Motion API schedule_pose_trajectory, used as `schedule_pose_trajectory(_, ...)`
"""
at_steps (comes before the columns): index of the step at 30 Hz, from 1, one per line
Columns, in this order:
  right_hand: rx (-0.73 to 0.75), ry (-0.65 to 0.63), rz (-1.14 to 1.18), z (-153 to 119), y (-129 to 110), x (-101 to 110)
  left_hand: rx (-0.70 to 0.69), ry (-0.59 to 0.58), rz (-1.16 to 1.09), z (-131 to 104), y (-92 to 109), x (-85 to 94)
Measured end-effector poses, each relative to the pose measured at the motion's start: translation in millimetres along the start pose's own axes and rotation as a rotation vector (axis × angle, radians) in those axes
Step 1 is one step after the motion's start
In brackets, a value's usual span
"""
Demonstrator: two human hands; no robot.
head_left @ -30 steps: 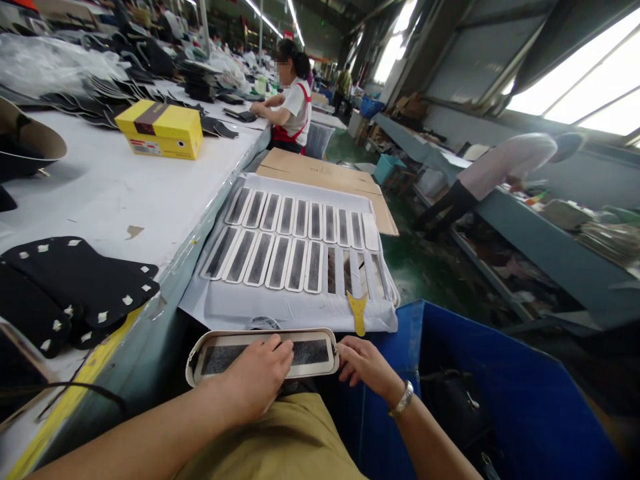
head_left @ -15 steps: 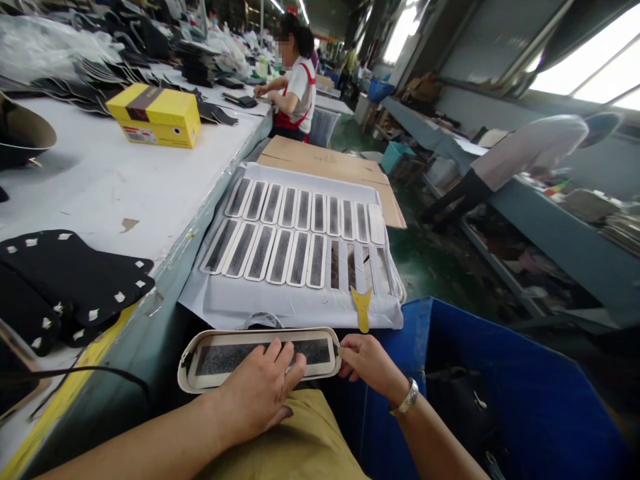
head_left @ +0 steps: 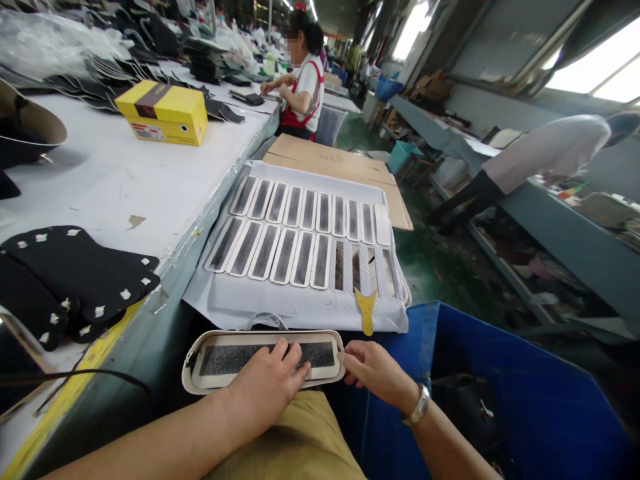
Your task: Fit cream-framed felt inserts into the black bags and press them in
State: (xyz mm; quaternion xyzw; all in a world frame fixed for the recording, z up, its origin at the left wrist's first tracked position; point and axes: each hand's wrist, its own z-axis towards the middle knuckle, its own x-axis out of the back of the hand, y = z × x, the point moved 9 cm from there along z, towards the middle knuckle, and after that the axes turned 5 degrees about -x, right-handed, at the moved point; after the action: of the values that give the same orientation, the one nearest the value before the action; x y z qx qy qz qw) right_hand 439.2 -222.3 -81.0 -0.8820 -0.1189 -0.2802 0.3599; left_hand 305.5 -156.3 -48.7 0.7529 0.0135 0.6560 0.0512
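Observation:
A long cream-rimmed oval piece [head_left: 193, 383] with a dark textured strip [head_left: 227, 358] inside lies across my lap. On the strip rests my left hand [head_left: 273, 380], its fingers spread and pressing down. My right hand [head_left: 367, 370] pinches the right end of the rim between thumb and fingers. Beyond them, two rows of cream-edged dark strips [head_left: 285, 257] lie on a cloth-covered board [head_left: 270, 300]. A yellow notched tool [head_left: 367, 312] sits at the board's near right edge.
Black pieces with white tabs [head_left: 90, 280] and a yellow box [head_left: 163, 113] are on the left table [head_left: 120, 187]. A blue bin [head_left: 525, 373] stands at the right, cardboard [head_left: 333, 163] behind the board. Two people are farther off.
The whole view has shifted slightly. My left hand has flattened a little on the dark strip; my right hand still pinches the rim's right end.

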Motion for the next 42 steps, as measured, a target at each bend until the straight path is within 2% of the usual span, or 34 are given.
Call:
schedule_pose_trajectory(4,0.021,0.168,-0.259,-4.8,-12.3,6.7,0.003,0.003,-0.016,0.2,-1.0,0.6)
schedule_pose_trajectory(10,0.041,0.144,-0.264,-0.9,-18.0,1.6,0.005,0.017,-0.024,-2.1,-3.1,1.1)
schedule_pose_trajectory(17,-0.099,0.005,-0.046,9.4,4.0,-10.8,0.001,0.045,-0.001,-3.1,-3.1,0.4)
schedule_pose_trajectory(24,-0.187,-0.058,0.1,14.7,11.4,-18.6,0.008,0.072,0.018,-5.6,-2.9,-0.1)
schedule_pose_trajectory(30,-0.223,-0.054,0.08,13.1,4.6,-15.1,0.018,0.081,0.025,-5.2,-4.1,0.4)
schedule_pose_trajectory(36,-0.276,-0.138,0.06,20.2,7.2,-20.6,0.015,0.067,0.004,-6.0,-5.7,1.0)
schedule_pose_trajectory(39,-0.273,-0.231,0.131,17.8,8.3,-20.7,0.007,0.042,-0.02,-4.8,-5.6,0.7)
schedule_pose_trajectory(42,-0.236,-0.393,0.333,8.3,6.8,-21.7,0.015,0.013,-0.051,-3.5,-5.6,0.2)
